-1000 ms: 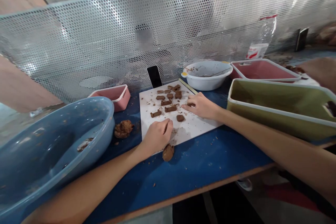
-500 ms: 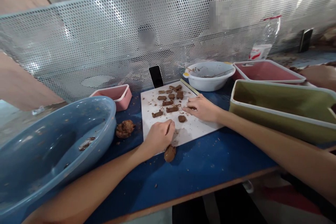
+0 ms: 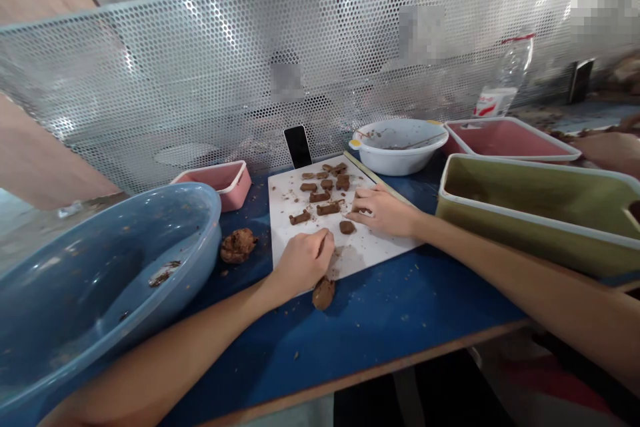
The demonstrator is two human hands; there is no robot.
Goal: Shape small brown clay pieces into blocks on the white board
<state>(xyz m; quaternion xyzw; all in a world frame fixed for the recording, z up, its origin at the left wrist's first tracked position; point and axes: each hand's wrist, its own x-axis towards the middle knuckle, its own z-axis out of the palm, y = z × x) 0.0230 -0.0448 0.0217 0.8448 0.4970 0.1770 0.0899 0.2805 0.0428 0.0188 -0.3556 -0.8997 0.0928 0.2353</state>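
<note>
Left hand (image 3: 304, 259), right hand (image 3: 387, 212) over a flat white board (image 3: 371, 247).
Left fingers curl narrow, and I can't tell what they hold; a rounded brown clay lump (image 3: 324, 295) lies just nearer me. Right fingers spread slightly, beside a small blocky brown clay piece (image 3: 347, 227).

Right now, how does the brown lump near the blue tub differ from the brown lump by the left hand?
The rough lump is craggy, while the smooth lump looks more even and rounded. The rough lump appears larger than the smooth lump. The rough lump lies between the blue tub and white board; the smooth lump sits at the board's near edge, by the left hand. Both are brown.
</note>
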